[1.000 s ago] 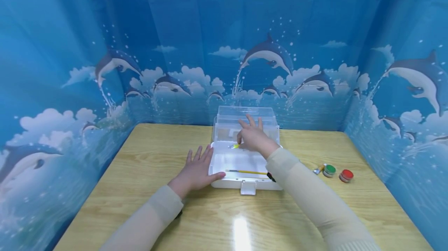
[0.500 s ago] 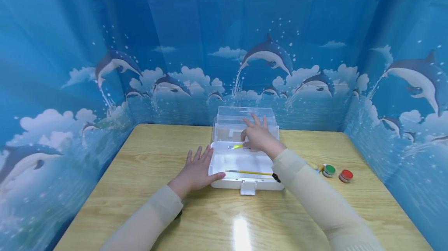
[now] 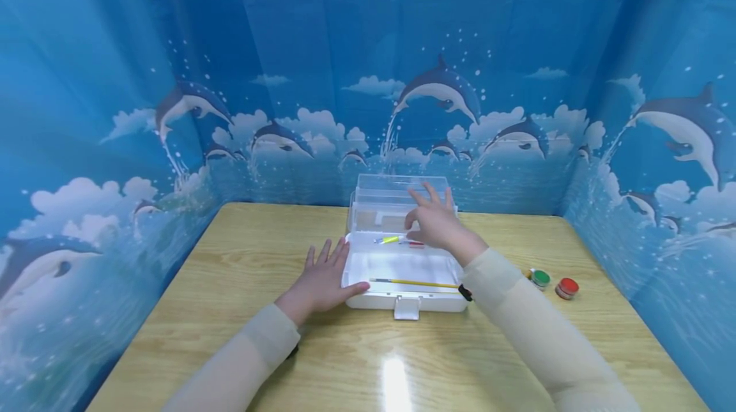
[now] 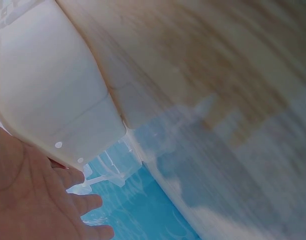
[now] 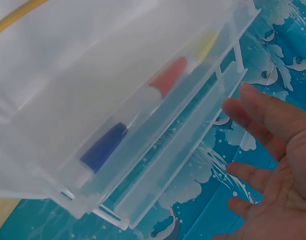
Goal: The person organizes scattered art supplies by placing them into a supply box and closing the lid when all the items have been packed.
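Note:
A white plastic case [image 3: 402, 265] stands on the table with its clear lid [image 3: 402, 188] raised at the back. My left hand [image 3: 324, 281] rests on the case's left side, fingers straight and spread. Over the back right of the case is my right hand [image 3: 437, 223]; nothing shows between its fingers in the right wrist view. Along the case's back wall lie a yellow-banded white tube [image 3: 391, 239], a red-banded one [image 5: 168, 76] and a blue-banded one [image 5: 104, 147]. Near the front lies a thin yellow-handled paintbrush [image 3: 414, 282].
To the right on the wooden table [image 3: 276, 227] stand a green-lidded jar [image 3: 540, 279] and a red-lidded jar [image 3: 567, 288]. Beside the green one, an orange-yellow item [image 3: 526, 273] is mostly hidden by my right sleeve. A dolphin-printed blue curtain [image 3: 322, 48] surrounds the table.
My right hand has let go of the yellow-banded tube and moved right along the back of the case. The red-banded tube has come into view. My left hand stays put.

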A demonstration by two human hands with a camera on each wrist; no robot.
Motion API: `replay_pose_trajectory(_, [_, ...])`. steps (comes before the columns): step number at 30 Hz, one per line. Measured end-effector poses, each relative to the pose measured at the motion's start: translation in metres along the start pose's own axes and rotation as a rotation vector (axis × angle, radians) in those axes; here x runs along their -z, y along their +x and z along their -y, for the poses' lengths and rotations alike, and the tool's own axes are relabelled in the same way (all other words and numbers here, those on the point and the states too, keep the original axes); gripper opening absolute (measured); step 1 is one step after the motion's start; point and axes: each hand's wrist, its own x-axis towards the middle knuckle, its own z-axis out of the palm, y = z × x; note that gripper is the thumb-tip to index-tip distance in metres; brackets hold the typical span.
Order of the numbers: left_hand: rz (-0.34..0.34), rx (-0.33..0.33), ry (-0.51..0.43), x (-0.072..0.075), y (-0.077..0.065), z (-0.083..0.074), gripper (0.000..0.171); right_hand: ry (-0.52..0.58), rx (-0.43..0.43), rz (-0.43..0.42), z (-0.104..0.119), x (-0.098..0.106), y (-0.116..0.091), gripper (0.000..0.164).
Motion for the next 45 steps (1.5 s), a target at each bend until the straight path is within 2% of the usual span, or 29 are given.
replay_pose_trajectory(6, [-0.001,-0.004,0.002,0.001,-0.001,0.000,0.104,0.006,0.000,-0.036,-0.007,0.005,-0.009,0.011])
replay_pose_trajectory(15, [0.006,-0.004,-0.003,0.003,-0.002,-0.001,0.104,-0.002,-0.028,-0.039,-0.019,0.011,-0.025,0.015])
replay_pose_trajectory(23, [0.010,-0.001,0.004,0.003,-0.002,-0.002,0.105,0.009,-0.026,-0.058,-0.031,0.010,-0.040,0.017])
replay_pose_trajectory(33, [0.006,-0.004,-0.002,0.002,-0.002,-0.001,0.105,0.000,-0.065,-0.077,-0.051,0.012,-0.062,0.018])
replay_pose_trajectory(45, [-0.004,-0.012,0.000,0.001,-0.002,0.000,0.105,0.023,-0.109,-0.091,-0.076,0.005,-0.085,0.017])
